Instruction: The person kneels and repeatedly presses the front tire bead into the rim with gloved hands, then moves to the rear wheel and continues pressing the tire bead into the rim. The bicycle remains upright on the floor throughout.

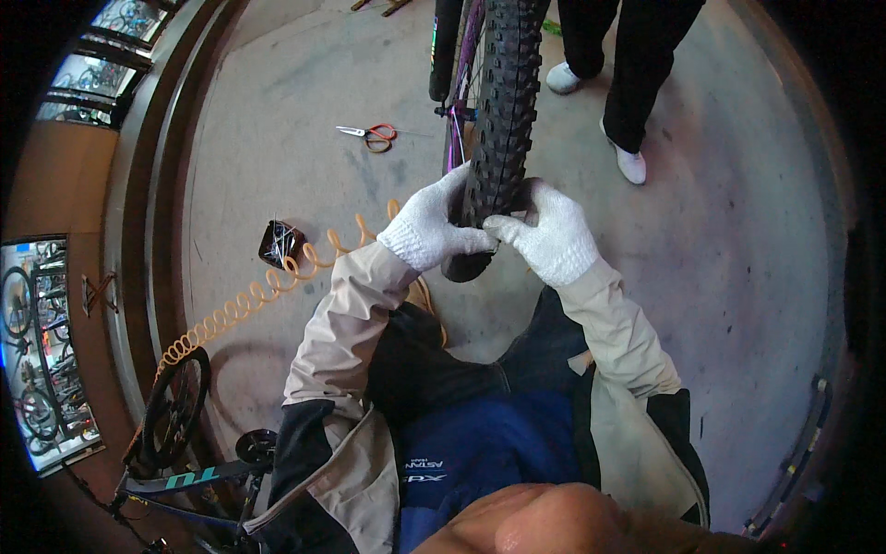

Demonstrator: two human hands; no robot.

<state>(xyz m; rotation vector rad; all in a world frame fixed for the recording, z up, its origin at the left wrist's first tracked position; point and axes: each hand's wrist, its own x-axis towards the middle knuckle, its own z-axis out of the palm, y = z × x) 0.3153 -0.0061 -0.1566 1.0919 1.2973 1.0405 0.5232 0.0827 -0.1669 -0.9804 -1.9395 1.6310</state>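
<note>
Firmly Gripped: Two Gloved Hands on a Knobby Tyre

Both hands are working at the centre of the frame, clamping the lower end of a black knobby bicycle tyre (503,111) that is running up to the top edge. The left hand (432,231), in a white knit glove, is wrapping around the tyre's left side, while the right hand (554,233), gloved the same, is pinching the tread with thumb and fingers curled closed on it. The rubber is looking thick and stiff, with blocky lugs giving a sure, non-slippery hold; the sidewalls just beside the tread are likely the best place to squeeze. Both forearms, in beige sleeves, are rising from the lower middle and converging on the tyre, wrists bent slightly inward.

On the concrete floor (738,258), orange-handled scissors (371,136) are lying at upper left, a coiled orange hose (249,300) is trailing left, and another person's white shoes (630,163) are standing at upper right.
</note>
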